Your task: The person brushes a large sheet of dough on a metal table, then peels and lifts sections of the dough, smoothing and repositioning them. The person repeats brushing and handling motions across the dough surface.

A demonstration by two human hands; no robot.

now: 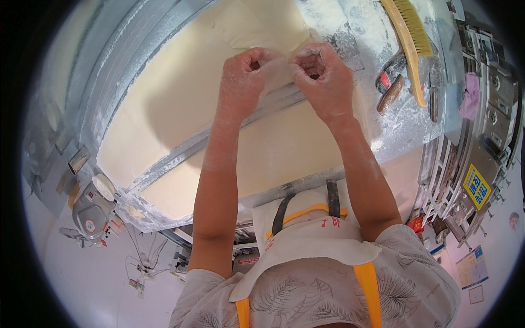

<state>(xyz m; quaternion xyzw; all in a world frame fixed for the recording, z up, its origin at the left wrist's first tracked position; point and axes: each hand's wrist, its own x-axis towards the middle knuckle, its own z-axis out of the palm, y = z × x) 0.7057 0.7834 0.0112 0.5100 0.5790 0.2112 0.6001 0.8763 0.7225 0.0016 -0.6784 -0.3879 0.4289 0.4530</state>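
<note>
A wide, pale dough sheet (164, 98) lies on the floured metal worktop. A second dough strip (262, 147) lies nearer to me, with a narrow floured gap between the two. At the far end a folded flap of dough (262, 24) rests on the sheet. My left hand (243, 79) is closed, thumb and fingers pinching the thin dough edge. Close beside it my right hand (324, 74) is curled closed, its fingertips on the same edge. Flour dusts both hands. The fingers partly hide how much dough they hold.
To the right lie a wooden-handled bench brush (410, 44), a brown wooden handle (390, 95) and a red-and-black tool (384, 79). A grey kitchen scale (92, 213) stands off the left corner. Metal racks and equipment (495, 109) line the right side, with a pink cloth (469, 95).
</note>
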